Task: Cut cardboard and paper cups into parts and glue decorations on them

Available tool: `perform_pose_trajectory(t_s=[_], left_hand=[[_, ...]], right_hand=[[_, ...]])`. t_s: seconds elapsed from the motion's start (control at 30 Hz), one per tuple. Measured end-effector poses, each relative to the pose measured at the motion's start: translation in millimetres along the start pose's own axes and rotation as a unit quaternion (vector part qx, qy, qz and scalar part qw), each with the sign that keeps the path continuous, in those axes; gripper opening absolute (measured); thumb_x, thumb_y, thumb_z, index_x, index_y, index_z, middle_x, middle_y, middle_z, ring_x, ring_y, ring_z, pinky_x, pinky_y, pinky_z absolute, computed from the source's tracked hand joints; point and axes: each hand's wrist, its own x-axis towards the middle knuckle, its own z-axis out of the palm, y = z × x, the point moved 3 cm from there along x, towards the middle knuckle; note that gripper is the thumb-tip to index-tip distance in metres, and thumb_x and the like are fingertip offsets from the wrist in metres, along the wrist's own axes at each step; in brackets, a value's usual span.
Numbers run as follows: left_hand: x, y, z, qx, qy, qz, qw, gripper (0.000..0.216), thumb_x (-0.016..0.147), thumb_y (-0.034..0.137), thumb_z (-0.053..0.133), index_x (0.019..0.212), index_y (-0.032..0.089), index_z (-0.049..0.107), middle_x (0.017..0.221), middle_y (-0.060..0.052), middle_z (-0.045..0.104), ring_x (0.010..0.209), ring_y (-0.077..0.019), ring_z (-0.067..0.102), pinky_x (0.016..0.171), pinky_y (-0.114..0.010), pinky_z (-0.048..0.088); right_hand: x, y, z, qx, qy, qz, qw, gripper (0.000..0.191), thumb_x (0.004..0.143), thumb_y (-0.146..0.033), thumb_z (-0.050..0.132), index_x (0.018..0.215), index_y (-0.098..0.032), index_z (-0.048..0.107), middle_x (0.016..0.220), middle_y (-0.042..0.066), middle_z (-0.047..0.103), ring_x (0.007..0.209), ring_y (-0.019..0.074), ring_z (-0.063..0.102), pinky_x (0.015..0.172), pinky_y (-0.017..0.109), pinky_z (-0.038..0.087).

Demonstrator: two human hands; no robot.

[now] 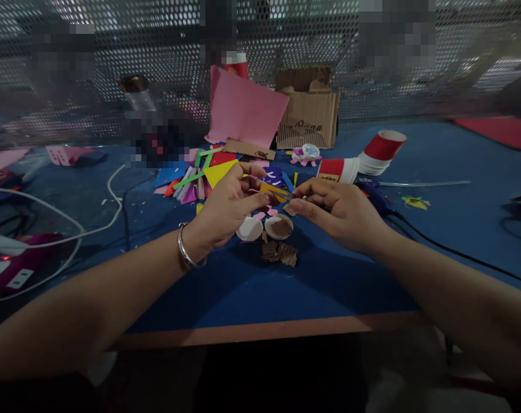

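My left hand (pixel 232 203) pinches a small piece of orange paper (pixel 272 190) between thumb and fingers. My right hand (pixel 335 212) is closed round a pair of scissors (pixel 283 195); only their slim metal blades show, the handles being hidden in the palm. The blades lie against the paper. Just below the hands on the table are a white paper disc (pixel 249 229) and a shallow round piece with a brown inside (pixel 279 227). Torn scraps of corrugated cardboard (pixel 280 252) lie nearer to me.
Behind my hands is a pile of coloured paper strips (pixel 194 182). Pink paper (pixel 245 109) leans near a cardboard box (pixel 307 117). Red-and-white paper cups (pixel 383 150) lie to the right. Cables (pixel 450 246) cross both sides of the blue table (pixel 243 304).
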Motion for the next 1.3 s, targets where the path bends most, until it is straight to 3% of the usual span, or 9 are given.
perform_pose_trajectory(t_s=[0.53, 0.73, 0.9, 1.1, 1.3], left_hand=[[-2.6, 0.7, 2.1, -0.033, 0.021, -0.025, 0.999, 0.035, 0.077, 0.001, 0.071, 0.103, 0.019, 0.056, 0.08, 0.003, 0.065, 0.071, -0.0112, 0.066, 0.067, -0.024, 0.053], [-2.1, 1.3, 2.6, -0.024, 0.015, -0.016, 0.999, 0.027, 0.072, 0.0, 0.072, 0.091, 0.016, 0.064, 0.082, 0.002, 0.068, 0.073, -0.0093, 0.065, 0.07, -0.022, 0.052], [0.9, 1.6, -3.5, -0.024, 0.052, -0.054, 0.997, 0.023, 0.075, 0.002, 0.071, 0.091, 0.016, 0.063, 0.081, -0.001, 0.073, 0.071, -0.0107, 0.068, 0.07, -0.023, 0.053], [8.5, 5.4, -18.1, 0.018, 0.074, -0.063, 0.995, 0.012, 0.082, 0.009, 0.074, 0.081, 0.016, 0.064, 0.074, 0.002, 0.065, 0.065, -0.0075, 0.062, 0.06, -0.02, 0.045], [6.4, 11.1, -18.0, 0.074, 0.055, -0.056, 0.994, 0.017, 0.08, 0.008, 0.076, 0.074, 0.016, 0.063, 0.07, 0.003, 0.059, 0.058, -0.006, 0.049, 0.056, -0.021, 0.038]], right_hand=[[-0.5, -1.2, -1.0, 0.008, 0.005, -0.001, 1.0, 0.031, 0.096, -0.051, 0.063, 0.091, -0.021, 0.067, 0.073, 0.002, 0.063, 0.066, 0.0165, 0.053, 0.062, 0.03, 0.039], [-1.1, -1.6, -0.9, -0.003, 0.02, -0.007, 1.0, 0.03, 0.097, -0.049, 0.064, 0.093, -0.02, 0.068, 0.076, 0.004, 0.066, 0.071, 0.0183, 0.056, 0.062, 0.031, 0.038], [2.3, 4.2, -3.9, -0.019, 0.026, -0.003, 0.999, 0.035, 0.098, -0.055, 0.06, 0.092, -0.02, 0.066, 0.062, -0.001, 0.058, 0.058, 0.0154, 0.05, 0.06, 0.031, 0.035], [8.8, 21.9, -3.1, -0.125, -0.006, 0.042, 0.991, 0.033, 0.096, -0.052, 0.061, 0.097, -0.02, 0.067, 0.078, 0.005, 0.071, 0.066, 0.0184, 0.059, 0.061, 0.032, 0.036], [8.7, 24.3, 3.3, -0.302, -0.111, 0.101, 0.941, 0.037, 0.097, -0.049, 0.056, 0.115, -0.019, 0.069, 0.086, 0.009, 0.075, 0.075, 0.0256, 0.066, 0.059, 0.033, 0.033]])
